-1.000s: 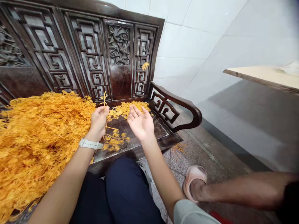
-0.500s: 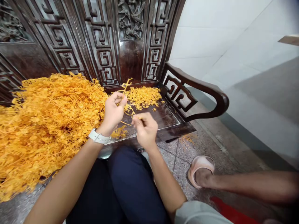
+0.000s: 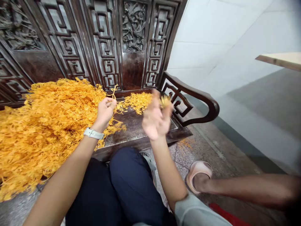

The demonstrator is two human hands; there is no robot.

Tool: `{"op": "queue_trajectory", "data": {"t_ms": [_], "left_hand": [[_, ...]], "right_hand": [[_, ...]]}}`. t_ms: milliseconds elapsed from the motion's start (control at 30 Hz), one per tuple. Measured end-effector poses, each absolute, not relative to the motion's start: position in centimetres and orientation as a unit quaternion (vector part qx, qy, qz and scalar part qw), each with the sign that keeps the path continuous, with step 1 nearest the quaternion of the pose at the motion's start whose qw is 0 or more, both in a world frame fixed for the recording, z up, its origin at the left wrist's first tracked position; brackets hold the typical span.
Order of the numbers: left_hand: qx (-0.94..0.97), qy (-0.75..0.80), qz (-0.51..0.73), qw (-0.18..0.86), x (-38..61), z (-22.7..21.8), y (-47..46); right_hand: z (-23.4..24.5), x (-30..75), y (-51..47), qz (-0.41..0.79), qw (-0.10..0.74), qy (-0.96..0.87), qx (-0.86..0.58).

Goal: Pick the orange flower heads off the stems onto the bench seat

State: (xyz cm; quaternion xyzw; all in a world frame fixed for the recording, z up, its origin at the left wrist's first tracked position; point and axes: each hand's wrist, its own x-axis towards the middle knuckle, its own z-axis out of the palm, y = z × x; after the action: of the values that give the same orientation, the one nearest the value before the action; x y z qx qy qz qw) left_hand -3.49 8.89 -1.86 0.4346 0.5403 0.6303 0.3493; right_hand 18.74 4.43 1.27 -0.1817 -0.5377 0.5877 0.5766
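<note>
My left hand (image 3: 106, 110) is closed in a pinch on a thin yellow plastic sprig (image 3: 114, 91), with a curly end sticking up past the fingers. Blurred by motion, my right hand (image 3: 157, 117) is raised over the right part of the bench seat with its fingers spread. A small yellow plastic piece (image 3: 165, 101) shows at its fingertips; whether it touches them I cannot tell. Behind that hand lies a small pile of yellow star-shaped pieces (image 3: 137, 101), partly covered by it. A large heap of yellow plastic sprigs (image 3: 61, 125) fills the left side.
The dark wooden bench (image 3: 131, 125) has a carved back and a curved armrest (image 3: 207, 106) on the right. Yellow bits (image 3: 185, 143) lie on the floor by its corner. Another person's leg with a pink clog (image 3: 199, 172) reaches in from the right. A board edge (image 3: 279, 59) juts in.
My right hand has moved up and right, away from my left hand, and its fingers have spread. My left hand has shifted left with the sprig. The view has turned slightly.
</note>
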Motion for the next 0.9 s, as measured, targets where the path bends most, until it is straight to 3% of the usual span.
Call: {"op": "queue_trajectory", "data": {"t_ms": [133,200,300,400,533,733,900], "left_hand": [[0.475,0.527,0.598,0.372,-2.2,-2.0,8.6],[0.504,0.511,0.591,0.368,-1.8,-1.8,8.2],[0.546,0.468,0.587,0.372,-1.4,-1.3,7.7],[0.590,0.410,0.571,0.397,-0.7,-0.8,7.3],[0.663,0.385,0.531,0.360,0.4,-0.5,6.9],[0.642,0.379,0.558,0.364,2.4,-1.0,6.7],[0.684,0.402,0.532,0.296,3.2,-0.8,6.1]], "right_hand": [[-0.4,16.3,5.7,0.746,0.571,-0.277,-0.200],[-1.7,15.7,4.7,0.750,0.587,-0.216,-0.215],[-3.5,15.7,3.2,0.617,0.662,-0.305,-0.297],[-4.3,15.9,2.9,0.538,0.639,-0.434,-0.339],[-4.4,15.7,3.3,0.583,0.568,-0.489,-0.314],[-4.3,16.4,3.4,0.652,0.622,-0.340,-0.270],[-4.4,18.3,3.5,0.764,0.536,-0.269,-0.237]]}}
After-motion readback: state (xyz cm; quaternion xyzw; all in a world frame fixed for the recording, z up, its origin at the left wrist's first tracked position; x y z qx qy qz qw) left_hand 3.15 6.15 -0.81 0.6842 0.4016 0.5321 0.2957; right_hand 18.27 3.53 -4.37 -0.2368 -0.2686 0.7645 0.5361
